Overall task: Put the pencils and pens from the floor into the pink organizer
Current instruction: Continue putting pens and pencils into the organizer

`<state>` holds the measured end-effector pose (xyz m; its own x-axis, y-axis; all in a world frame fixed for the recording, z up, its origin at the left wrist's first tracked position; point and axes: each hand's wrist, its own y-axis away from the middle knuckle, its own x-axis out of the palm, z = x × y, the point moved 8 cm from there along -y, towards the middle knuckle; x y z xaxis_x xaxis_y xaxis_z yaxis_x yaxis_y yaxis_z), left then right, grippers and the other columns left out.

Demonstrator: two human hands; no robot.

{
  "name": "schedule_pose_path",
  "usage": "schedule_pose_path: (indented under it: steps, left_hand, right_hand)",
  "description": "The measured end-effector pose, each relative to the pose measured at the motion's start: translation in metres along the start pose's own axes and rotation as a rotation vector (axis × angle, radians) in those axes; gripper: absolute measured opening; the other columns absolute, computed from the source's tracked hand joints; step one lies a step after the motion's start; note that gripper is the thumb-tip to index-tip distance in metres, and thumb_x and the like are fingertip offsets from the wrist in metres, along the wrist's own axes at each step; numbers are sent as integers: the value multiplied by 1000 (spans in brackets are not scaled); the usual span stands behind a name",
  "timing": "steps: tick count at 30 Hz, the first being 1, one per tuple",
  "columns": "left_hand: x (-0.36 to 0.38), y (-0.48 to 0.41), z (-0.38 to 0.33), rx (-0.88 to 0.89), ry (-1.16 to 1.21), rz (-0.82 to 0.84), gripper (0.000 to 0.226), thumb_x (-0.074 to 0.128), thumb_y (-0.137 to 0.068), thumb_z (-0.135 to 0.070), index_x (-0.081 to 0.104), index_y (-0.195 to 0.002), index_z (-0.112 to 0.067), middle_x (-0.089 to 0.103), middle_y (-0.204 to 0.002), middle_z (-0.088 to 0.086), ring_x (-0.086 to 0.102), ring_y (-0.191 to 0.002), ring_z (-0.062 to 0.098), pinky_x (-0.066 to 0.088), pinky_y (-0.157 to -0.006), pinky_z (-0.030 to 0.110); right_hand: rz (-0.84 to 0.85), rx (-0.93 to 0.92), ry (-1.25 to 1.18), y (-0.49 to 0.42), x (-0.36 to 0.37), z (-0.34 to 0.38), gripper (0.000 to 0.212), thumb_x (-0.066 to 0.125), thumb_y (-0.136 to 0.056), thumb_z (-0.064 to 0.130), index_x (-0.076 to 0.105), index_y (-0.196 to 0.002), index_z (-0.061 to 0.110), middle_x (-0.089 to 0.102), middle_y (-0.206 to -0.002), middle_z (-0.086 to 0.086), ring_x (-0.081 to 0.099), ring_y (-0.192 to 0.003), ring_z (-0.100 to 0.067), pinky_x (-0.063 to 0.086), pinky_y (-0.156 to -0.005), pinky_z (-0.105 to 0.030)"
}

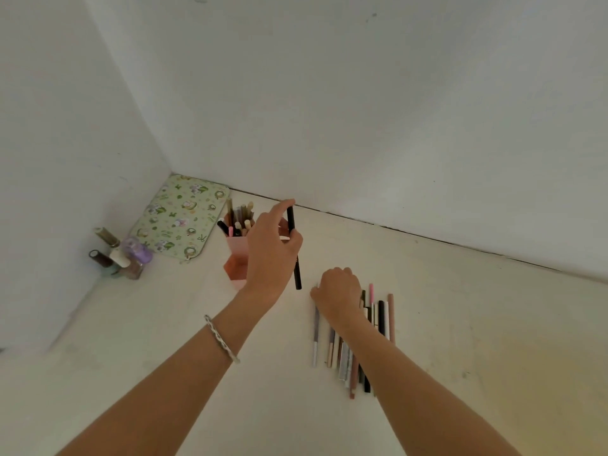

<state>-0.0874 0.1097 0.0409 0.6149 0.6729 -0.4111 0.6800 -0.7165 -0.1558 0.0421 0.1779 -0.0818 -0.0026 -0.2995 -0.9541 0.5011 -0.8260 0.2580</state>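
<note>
The pink organizer [235, 250] stands on the white floor near the wall, with several pens and pencils upright in its back compartment. My left hand [271, 248] hovers in front of it, gripping a long black pen [297, 271] held nearly upright beside the organizer's right side. My right hand [339, 292] rests knuckles-up on a row of several pens and pencils [381, 319] lying side by side on the floor. Its fingers are curled down onto the row's far ends; whether it grips one is hidden.
A green floral pouch [179, 218] lies in the corner behind the organizer. Several nail polish bottles [123, 256] stand against the left wall. Walls close the space at left and back. A bracelet is on my left wrist.
</note>
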Motion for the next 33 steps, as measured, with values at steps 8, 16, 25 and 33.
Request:
schedule_pose_path:
  steps: [8, 16, 25, 33]
  left_hand:
    - [-90, -31, -16, 118, 176, -402, 46, 59, -90, -2, 56, -129, -26, 60, -113, 3, 63, -92, 9, 56, -74, 17]
    - [-108, -47, 16, 133, 11, -380, 42, 54, -94, -1, 55, -131, -20, 53, -112, -10, 57, -97, 1, 54, -86, 22]
    - [-124, -43, 34, 84, -291, -363, 39, 44, -99, -21, 58, -135, -15, 55, -135, 11, 42, -129, 28, 33, -108, 42]
    - [-151, -33, 26, 113, -88, -418, 36, 43, -95, -10, 53, -130, -12, 53, -121, 0, 53, -111, 22, 46, -97, 48]
  right_hand:
    - [-293, 144, -977, -16, -92, -1, 17, 45, -91, 18, 42, -75, 14, 50, -69, -2, 45, -58, -17, 37, -51, -30]
    - [-605, -116, -1200, 5, -160, 30, 26, 43, -96, 7, 37, -117, 22, 61, -82, -20, 55, -63, -19, 46, -56, -19]
    - [-764, -273, -1292, 24, -183, 75, 33, 51, -97, 16, 35, -118, 36, 67, -83, 0, 65, -79, -20, 54, -80, -33]
    - [-643, -432, -887, 11, -154, 132, 27, 49, -100, 14, 35, -119, 27, 60, -84, 5, 63, -76, -16, 54, -69, -31]
